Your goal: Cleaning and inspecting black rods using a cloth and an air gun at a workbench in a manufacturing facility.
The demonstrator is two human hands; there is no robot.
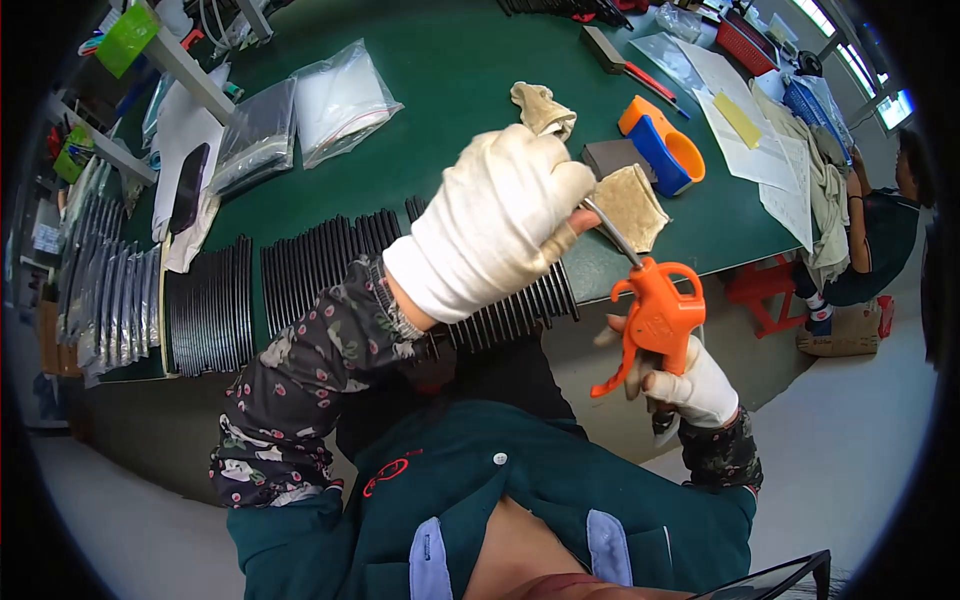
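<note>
My right hand [690, 385], in a white glove with bare fingertips, grips an orange air blow gun [664, 312]. The gun's thin metal nozzle [615, 232] points up and left, its tip meeting my left hand [510, 205]. That hand is also gloved in white, its fingers curled closed above the table edge. What lies inside its fist, if anything, is hidden. Below and left of it, black rods [325, 265] lie side by side in rows along the near edge of the green table [440, 60]. A beige cloth pad [632, 205] is just behind the nozzle.
Beyond my hands are a crumpled cloth [543, 110], a blue and orange holder [665, 145] and a grey block [603, 50]. Plastic bags [345, 100] and a phone [189, 188] lie left. Papers [745, 130] lie right, near a seated person [880, 230] and a red stool [765, 297].
</note>
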